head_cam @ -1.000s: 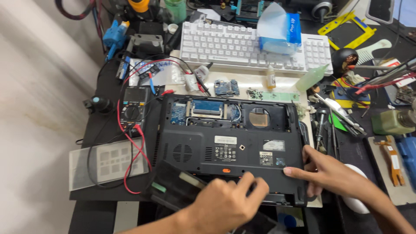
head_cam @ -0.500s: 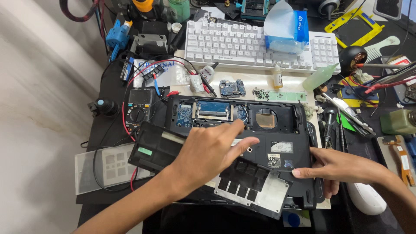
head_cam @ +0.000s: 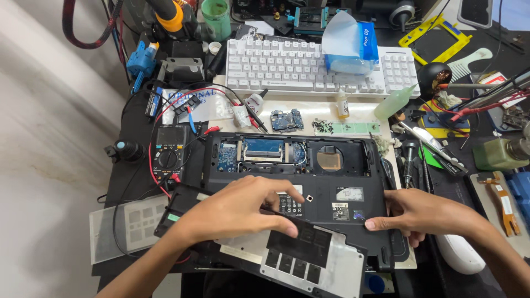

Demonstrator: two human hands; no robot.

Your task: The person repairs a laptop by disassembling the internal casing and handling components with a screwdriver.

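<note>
A black laptop (head_cam: 337, 176) lies upside down in front of me, its rear bay uncovered so the blue boards and a round fan opening show. My left hand (head_cam: 243, 209) reaches across its front half and pinches the top edge of a loose cover panel (head_cam: 326, 265). The panel lies tilted over the laptop's front edge, its grey metal inner side up. My right hand (head_cam: 425, 215) grips the laptop's front right corner, fingers flat on the casing and thumb at the edge.
A multimeter (head_cam: 168, 154) with red and black leads sits to the left, with a grey stencil plate (head_cam: 138, 226) in front of it. Behind the laptop are a white keyboard (head_cam: 287, 66), tissue box (head_cam: 348, 47), small circuit board (head_cam: 287, 118) and green bottle (head_cam: 395, 102). White mouse (head_cam: 458, 254) and tools lie right.
My left hand went from the laptop's front edge onto its underside and pulled the cover panel off toward me, inner side up. My right hand stayed at the right corner.
</note>
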